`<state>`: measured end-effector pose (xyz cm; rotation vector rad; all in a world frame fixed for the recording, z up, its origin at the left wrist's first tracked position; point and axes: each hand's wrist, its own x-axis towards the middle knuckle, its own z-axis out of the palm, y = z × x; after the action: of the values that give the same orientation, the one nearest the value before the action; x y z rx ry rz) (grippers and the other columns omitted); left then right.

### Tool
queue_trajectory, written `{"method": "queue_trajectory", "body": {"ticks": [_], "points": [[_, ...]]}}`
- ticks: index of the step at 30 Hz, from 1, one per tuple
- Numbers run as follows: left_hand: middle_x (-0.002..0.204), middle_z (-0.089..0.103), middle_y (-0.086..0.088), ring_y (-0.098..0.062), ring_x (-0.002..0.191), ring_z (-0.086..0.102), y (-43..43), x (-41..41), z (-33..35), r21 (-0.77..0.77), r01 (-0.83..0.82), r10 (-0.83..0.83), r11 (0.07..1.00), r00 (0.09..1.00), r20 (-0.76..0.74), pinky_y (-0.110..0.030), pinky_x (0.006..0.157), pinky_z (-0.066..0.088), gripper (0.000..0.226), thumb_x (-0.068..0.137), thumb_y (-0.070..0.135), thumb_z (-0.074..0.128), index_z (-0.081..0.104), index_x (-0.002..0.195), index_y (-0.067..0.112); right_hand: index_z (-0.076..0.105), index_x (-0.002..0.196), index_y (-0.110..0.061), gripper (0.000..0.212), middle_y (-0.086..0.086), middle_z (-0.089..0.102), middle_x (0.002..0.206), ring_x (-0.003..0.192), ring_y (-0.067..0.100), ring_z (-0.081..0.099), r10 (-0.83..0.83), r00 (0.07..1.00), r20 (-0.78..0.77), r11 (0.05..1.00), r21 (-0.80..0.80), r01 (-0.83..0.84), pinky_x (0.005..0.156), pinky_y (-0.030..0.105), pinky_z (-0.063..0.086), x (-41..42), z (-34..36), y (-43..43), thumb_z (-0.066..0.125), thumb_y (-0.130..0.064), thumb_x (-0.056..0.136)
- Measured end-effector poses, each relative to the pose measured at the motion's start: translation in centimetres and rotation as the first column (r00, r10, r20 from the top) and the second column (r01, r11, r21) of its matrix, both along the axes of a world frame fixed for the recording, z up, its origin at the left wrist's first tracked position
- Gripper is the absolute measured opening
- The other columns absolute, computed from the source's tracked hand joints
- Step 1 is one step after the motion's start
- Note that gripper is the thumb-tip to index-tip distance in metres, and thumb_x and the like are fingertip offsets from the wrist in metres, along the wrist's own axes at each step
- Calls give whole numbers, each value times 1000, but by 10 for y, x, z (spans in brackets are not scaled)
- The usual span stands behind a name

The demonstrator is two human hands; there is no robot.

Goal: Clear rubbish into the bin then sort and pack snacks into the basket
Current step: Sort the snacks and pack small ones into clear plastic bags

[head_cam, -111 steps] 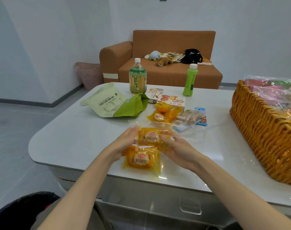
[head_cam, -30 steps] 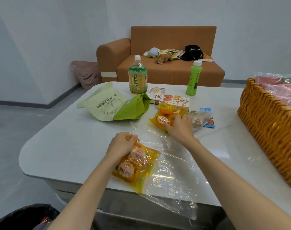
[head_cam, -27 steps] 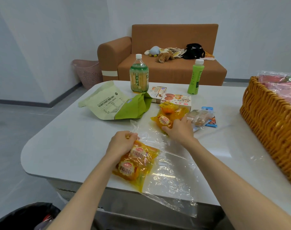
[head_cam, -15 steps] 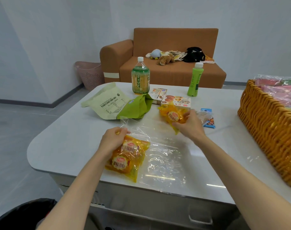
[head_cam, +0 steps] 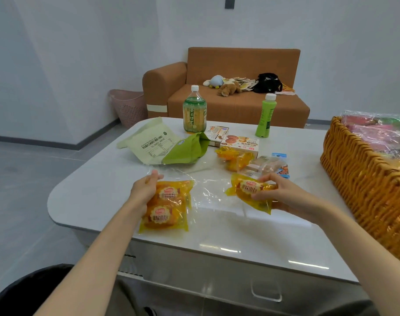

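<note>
Two yellow soft-bread packets (head_cam: 164, 208) lie in a clear plastic bag (head_cam: 208, 195) on the white table (head_cam: 91, 197), its mouth pinched by the left hand (head_cam: 144, 188). The right hand (head_cam: 283, 197) grips a third yellow packet (head_cam: 249, 190) nearby; light, squashy and slick, it is probably best held by its crimped ends.

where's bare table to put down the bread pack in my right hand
Bare table along the near edge, between the right hand and the wicker basket; also the left corner, bordered by the left hand and green bag. Crowded: boxes and wrapped snacks behind the bread pack; clear film between the hands.
</note>
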<state>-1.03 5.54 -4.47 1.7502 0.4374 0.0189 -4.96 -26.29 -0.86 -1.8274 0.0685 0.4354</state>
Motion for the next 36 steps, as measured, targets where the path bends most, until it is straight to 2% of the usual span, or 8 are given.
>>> {"method": "queue_trajectory", "body": {"ticks": [6, 11, 17, 21, 25, 30, 34, 36], "points": [[121, 63, -10, -28, 109, 61, -19, -8, 3, 2, 145, -145, 989, 989, 1, -40, 94, 50, 41, 97, 55, 37, 67, 107, 29, 52, 117, -20, 44, 7, 53, 115, 98, 19, 61, 43, 999, 20, 999, -25, -43, 72, 20, 55, 0, -1, 19, 75, -19, 79], [113, 67, -8, -20, 94, 66, -29, -9, 5, -37, 229, -228, 973, 973, 25, -26, 65, 53, 46, 96, 57, 37, 65, 119, 28, 55, 123, -13, 74, 11, 64, 119, 106, 24, 65, -31, 999, -23, 972, 232, 36, 89, 33, 55, 8, -9, 30, 87, -27, 58], [96, 68, 1, -10, 81, 66, -33, -4, 6, -34, 234, -229, 972, 968, 98, -14, 51, 50, 40, 98, 50, 37, 63, 118, 27, 62, 113, -14, 26, 2, 71, 93, 83, 12, 61, -61, 972, -227, 817, 549, 179, 63, 17, 55, 10, -7, 35, 62, -17, 88], [99, 68, -2, -8, 81, 64, -33, -2, 6, 16, 225, -225, 974, 966, 125, -14, 53, 49, 39, 97, 50, 40, 63, 117, 27, 59, 111, -14, 43, 6, 68, 90, 77, 13, 57, -67, 949, -308, 742, 620, 254, 61, 18, 51, 11, -5, 32, 68, -16, 69], [99, 65, 3, -5, 84, 62, -34, -2, 5, 102, 266, -279, 959, 951, 136, -12, 58, 47, 39, 97, 50, 39, 63, 119, 28, 60, 111, -13, 41, 8, 70, 90, 84, 15, 61, -46, 934, -354, 688, 667, 286, 67, 22, 56, 12, -10, 39, 68, -13, 71], [115, 66, -3, -12, 96, 63, -35, -2, 4, 135, 309, -326, 941, 936, 131, -14, 66, 48, 43, 97, 52, 38, 60, 125, 29, 60, 117, -10, 43, 14, 68, 118, 114, 28, 61, -35, 969, -246, 758, 625, 186, 90, 33, 54, 14, -12, 47, 68, -18, 75], [110, 65, -2, -15, 97, 61, -36, -3, 6, 143, 264, -285, 954, 946, 153, -19, 72, 46, 44, 98, 51, 37, 58, 126, 24, 52, 128, -17, 51, 9, 65, 124, 112, 26, 64, -67, 996, -58, 831, 550, 88, 95, 36, 53, 13, -16, 50, 66, -20, 79], [94, 62, -8, -14, 81, 60, -35, -2, 6, 133, 241, -261, 961, 951, 163, -23, 72, 45, 48, 98, 52, 36, 57, 130, 24, 51, 129, -21, 50, 4, 65, 122, 109, 21, 65, -111, 992, 61, 904, 421, 75, 90, 32, 55, 12, -16, 53, 67, -22, 81]]}}
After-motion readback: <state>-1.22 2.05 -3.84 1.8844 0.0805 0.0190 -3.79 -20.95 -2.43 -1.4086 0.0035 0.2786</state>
